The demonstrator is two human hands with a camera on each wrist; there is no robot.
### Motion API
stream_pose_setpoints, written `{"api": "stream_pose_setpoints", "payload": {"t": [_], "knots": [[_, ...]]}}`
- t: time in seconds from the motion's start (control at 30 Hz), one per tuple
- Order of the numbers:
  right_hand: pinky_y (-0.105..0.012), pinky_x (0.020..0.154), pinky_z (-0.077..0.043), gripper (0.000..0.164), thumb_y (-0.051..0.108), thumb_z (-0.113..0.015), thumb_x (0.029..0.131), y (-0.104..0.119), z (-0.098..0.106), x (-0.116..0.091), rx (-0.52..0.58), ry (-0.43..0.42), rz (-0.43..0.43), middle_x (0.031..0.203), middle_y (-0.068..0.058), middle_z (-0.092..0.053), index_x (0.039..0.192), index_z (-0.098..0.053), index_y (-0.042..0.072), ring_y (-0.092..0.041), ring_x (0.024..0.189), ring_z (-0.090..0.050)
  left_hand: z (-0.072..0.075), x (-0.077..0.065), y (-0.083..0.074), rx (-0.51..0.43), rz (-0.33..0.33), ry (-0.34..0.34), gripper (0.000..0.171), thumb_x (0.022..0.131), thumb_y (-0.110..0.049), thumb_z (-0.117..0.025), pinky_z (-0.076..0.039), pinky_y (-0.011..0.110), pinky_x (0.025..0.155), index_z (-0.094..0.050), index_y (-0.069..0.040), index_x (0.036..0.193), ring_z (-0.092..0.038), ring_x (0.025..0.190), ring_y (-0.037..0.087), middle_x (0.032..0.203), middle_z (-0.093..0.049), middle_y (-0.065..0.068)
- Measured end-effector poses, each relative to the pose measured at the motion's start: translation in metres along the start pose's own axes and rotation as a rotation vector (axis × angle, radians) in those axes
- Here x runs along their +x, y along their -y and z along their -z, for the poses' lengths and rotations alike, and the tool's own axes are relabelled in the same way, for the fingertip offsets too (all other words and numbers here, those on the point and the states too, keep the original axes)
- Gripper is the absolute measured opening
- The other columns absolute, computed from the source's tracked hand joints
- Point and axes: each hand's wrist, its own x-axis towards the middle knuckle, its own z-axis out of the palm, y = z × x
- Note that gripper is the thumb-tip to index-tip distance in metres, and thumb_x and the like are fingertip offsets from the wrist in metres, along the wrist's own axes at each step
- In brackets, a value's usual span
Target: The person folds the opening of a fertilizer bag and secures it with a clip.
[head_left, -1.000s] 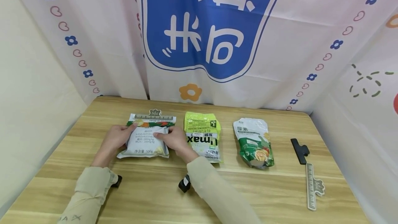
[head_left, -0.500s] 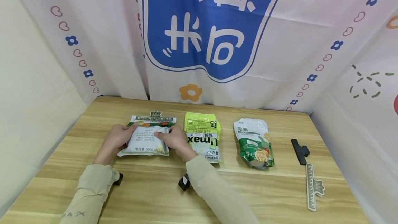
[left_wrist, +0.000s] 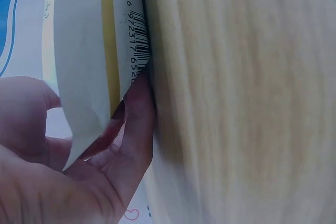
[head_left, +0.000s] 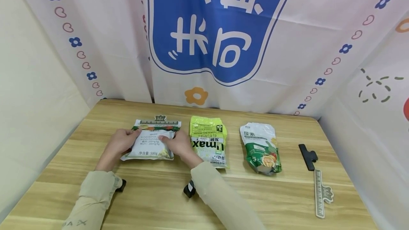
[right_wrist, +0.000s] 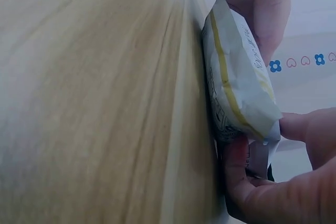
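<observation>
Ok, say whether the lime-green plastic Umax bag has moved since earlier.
No: in the head view, the lime-green bag keeps its place below the orange flower print.

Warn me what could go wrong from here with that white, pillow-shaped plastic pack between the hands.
The left hand and right hand pinch the white, pillow-shaped plastic pack at its sides, so an uneven pull might crease or twist it.
A grey toothed clip with an ornate handle sits on the far printed strip; a tug could loosen it, though how firmly it bites isn't visible.
The right hand is close beside the lime-green plastic pouch and might nudge it.
</observation>
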Motion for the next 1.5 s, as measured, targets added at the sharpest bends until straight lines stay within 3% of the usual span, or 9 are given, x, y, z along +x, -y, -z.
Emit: {"api": "stream_pose_setpoints", "payload": {"t": [0.27,0.37,0.57,0.67,0.8,0.9,1.07,1.23,1.5], "knots": [[-0.033,0.08,-0.055,0.038,0.04,-0.065,0.104,-0.003,0.003,0.0,0.033,0.035,0.057,0.108,-0.009,-0.075,0.122,-0.072,0.007,-0.016,0.092,-0.068,-0.001,-0.004,-0.003,0.014,-0.019,-0.019,0.074,0.111,-0.047,-0.041,-0.052,0.028,0.079,-0.041,0.017,0.15,-0.061,0.112,0.032,0.142,-0.053,0.034],[-0.029,0.07,-0.051,0.032,0.038,-0.063,0.105,-0.002,0.007,-0.001,0.065,0.053,0.049,0.095,-0.004,-0.073,0.113,-0.074,0.009,-0.013,0.08,-0.064,-0.002,-0.005,-0.003,-0.004,-0.022,-0.045,0.073,0.111,-0.047,-0.039,-0.053,0.027,0.08,-0.041,0.015,0.151,-0.061,0.115,0.033,0.142,-0.053,0.034],[-0.025,0.051,-0.033,0.032,0.033,-0.065,0.105,0.003,0.017,-0.009,0.1,0.052,0.006,0.066,0.001,-0.046,0.087,-0.06,0.007,-0.012,0.057,-0.04,-0.002,-0.011,-0.007,-0.021,-0.035,-0.169,0.065,0.111,-0.044,-0.039,-0.052,0.024,0.074,-0.049,0.008,0.148,-0.06,0.115,0.032,0.14,-0.057,0.028],[-0.024,0.057,-0.039,0.032,0.033,-0.067,0.104,0.004,0.021,-0.013,0.1,0.036,0.0,0.078,0.0,-0.055,0.107,-0.063,0.002,-0.011,0.065,-0.049,-0.001,-0.014,-0.01,-0.009,-0.029,-0.233,0.061,0.111,-0.043,-0.04,-0.049,0.032,0.078,-0.052,0.003,0.148,-0.058,0.118,0.035,0.141,-0.056,0.026],[-0.024,0.072,-0.049,0.053,0.033,-0.068,0.103,0.005,0.026,-0.016,0.122,0.032,-0.007,0.1,-0.006,-0.069,0.139,-0.055,-0.005,-0.013,0.083,-0.063,-0.002,-0.018,-0.016,-0.022,-0.039,-0.306,0.057,0.11,-0.041,-0.041,-0.048,0.048,0.093,-0.054,-0.001,0.148,-0.054,0.129,0.041,0.145,-0.055,0.026],[-0.029,0.084,-0.054,0.058,0.034,-0.067,0.104,0.006,0.031,-0.019,0.132,0.043,-0.007,0.114,-0.012,-0.072,0.145,-0.052,-0.005,-0.015,0.092,-0.069,-0.003,-0.023,-0.021,-0.014,-0.083,-0.348,0.054,0.11,-0.041,-0.043,-0.045,0.053,0.099,-0.057,-0.004,0.146,-0.053,0.132,0.042,0.145,-0.057,0.025],[-0.042,0.102,-0.057,0.052,0.035,-0.067,0.104,0.008,0.044,-0.025,0.156,0.068,0.002,0.133,-0.017,-0.069,0.14,-0.056,-0.002,-0.027,0.108,-0.076,-0.005,-0.033,-0.032,0.071,-0.194,-0.41,0.046,0.111,-0.036,-0.047,-0.044,0.053,0.094,-0.067,-0.005,0.137,-0.057,0.124,0.043,0.137,-0.063,0.025],[-0.045,0.103,-0.059,0.037,0.026,-0.068,0.103,0.009,0.062,-0.031,0.284,0.077,0.035,0.127,-0.024,-0.069,0.127,-0.064,-0.002,-0.038,0.114,-0.074,-0.01,-0.041,-0.044,0.16,-0.272,-0.474,0.04,0.109,-0.032,-0.052,-0.046,0.04,0.076,-0.072,-0.004,0.128,-0.066,0.102,0.037,0.118,-0.074,0.022],[-0.043,0.096,-0.063,0.035,0.021,-0.064,0.103,0.0,0.1,-0.039,0.348,0.072,0.09,0.126,-0.025,-0.07,0.126,-0.065,-0.006,-0.033,0.104,-0.077,-0.022,-0.05,-0.06,0.148,-0.337,-0.395,0.053,0.108,-0.031,-0.053,-0.049,0.029,0.064,-0.051,-0.002,0.152,-0.075,0.095,0.036,0.118,-0.077,0.023]]}}
